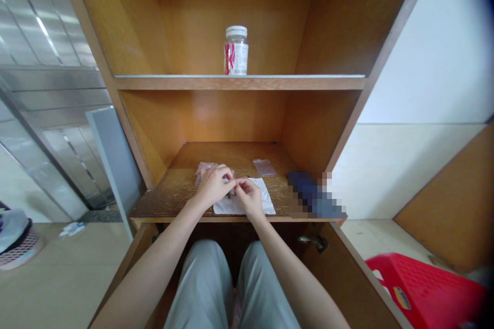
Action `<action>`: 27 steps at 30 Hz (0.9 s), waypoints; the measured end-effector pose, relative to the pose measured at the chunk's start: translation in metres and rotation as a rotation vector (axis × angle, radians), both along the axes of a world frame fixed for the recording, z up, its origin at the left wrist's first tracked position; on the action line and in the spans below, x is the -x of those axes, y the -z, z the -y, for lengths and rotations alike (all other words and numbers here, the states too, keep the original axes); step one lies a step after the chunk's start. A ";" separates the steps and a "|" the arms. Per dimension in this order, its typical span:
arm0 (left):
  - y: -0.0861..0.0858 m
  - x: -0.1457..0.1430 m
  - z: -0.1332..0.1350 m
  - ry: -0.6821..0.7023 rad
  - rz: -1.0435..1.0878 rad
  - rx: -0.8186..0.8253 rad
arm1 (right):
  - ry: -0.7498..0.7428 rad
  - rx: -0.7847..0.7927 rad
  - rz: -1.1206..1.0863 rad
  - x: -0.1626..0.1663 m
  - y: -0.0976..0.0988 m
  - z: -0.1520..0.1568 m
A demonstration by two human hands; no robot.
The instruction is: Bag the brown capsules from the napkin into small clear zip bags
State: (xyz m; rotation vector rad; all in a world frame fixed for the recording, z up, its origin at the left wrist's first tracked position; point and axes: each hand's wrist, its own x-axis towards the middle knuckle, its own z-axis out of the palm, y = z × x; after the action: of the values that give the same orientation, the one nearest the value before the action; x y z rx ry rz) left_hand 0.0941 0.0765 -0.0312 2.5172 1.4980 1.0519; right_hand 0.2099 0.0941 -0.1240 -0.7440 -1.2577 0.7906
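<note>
My left hand [214,185] and my right hand [249,195] meet over the wooden shelf, fingertips pinched close together. Whatever sits between them is too small to make out; a clear edge like thin plastic shows near the fingers. Under the hands lies a white paper or cloth sheet [267,204], partly covered by them. Something small and dark shows on it between the hands. Just behind my left hand are several clear plastic bags [204,167], partly hidden. A single flat clear zip bag [264,167] lies farther back, to the right.
A dark, pixelated item [309,190] lies at the shelf's right end. On the upper shelf [289,83] stands a white-capped jar [236,54]. Open cabinet doors flank my knees. A red plastic basket [424,288] is at lower right, a lined bin [19,247] at far left.
</note>
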 end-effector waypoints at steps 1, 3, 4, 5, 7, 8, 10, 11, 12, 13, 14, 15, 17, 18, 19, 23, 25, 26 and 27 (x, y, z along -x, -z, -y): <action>-0.001 -0.001 0.001 -0.008 -0.024 -0.011 | -0.012 -0.005 -0.015 0.000 0.000 0.000; -0.001 -0.002 0.003 -0.019 -0.072 -0.028 | -0.037 -0.010 -0.048 0.000 -0.001 0.001; -0.001 -0.002 0.004 -0.023 -0.095 -0.036 | -0.047 -0.008 -0.060 0.001 -0.002 0.002; -0.001 -0.003 0.005 -0.025 -0.116 -0.044 | -0.052 -0.005 -0.069 0.001 -0.002 0.002; 0.000 -0.003 0.007 -0.030 -0.157 -0.066 | -0.045 0.002 -0.069 0.001 -0.002 0.002; 0.001 -0.004 0.008 -0.035 -0.175 -0.080 | -0.036 0.003 -0.062 0.001 -0.002 0.002; 0.002 -0.006 0.011 -0.050 -0.202 -0.109 | -0.020 0.007 -0.042 0.002 -0.003 0.003; 0.002 -0.007 0.013 -0.060 -0.210 -0.122 | -0.015 0.008 -0.034 0.002 -0.004 0.004; 0.002 -0.009 0.014 -0.069 -0.214 -0.135 | -0.013 0.009 -0.027 0.002 -0.005 0.005; 0.002 -0.010 0.016 -0.077 -0.219 -0.145 | -0.013 0.007 -0.024 0.001 -0.006 0.005; 0.002 -0.011 0.017 -0.084 -0.223 -0.156 | -0.015 0.003 -0.022 0.001 -0.007 0.006; 0.002 -0.013 0.018 -0.090 -0.227 -0.164 | -0.018 -0.002 -0.019 0.001 -0.007 0.007; 0.001 -0.014 0.019 -0.101 -0.227 -0.176 | -0.021 -0.009 -0.008 0.001 -0.008 0.006; 0.001 -0.015 0.019 -0.106 -0.222 -0.180 | -0.014 -0.006 -0.009 0.000 -0.008 0.006; 0.000 -0.015 0.019 -0.111 -0.214 -0.187 | -0.001 0.001 -0.018 0.000 -0.007 0.005; -0.006 -0.014 0.019 -0.071 -0.201 -0.226 | 0.060 0.041 -0.085 -0.001 -0.001 -0.001; -0.010 -0.012 0.018 0.014 -0.227 -0.229 | 0.061 0.048 -0.104 -0.001 0.001 -0.003; -0.012 -0.011 0.018 0.063 -0.244 -0.225 | 0.057 0.048 -0.114 -0.001 0.001 -0.003; -0.013 -0.010 0.017 0.107 -0.260 -0.217 | 0.053 0.048 -0.124 0.000 0.000 -0.003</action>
State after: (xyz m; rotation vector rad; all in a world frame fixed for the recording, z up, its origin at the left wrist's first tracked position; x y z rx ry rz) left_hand 0.1042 0.0592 -0.0179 2.9472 1.3467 0.9491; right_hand 0.2102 0.0973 -0.1243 -0.7521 -1.1066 0.8134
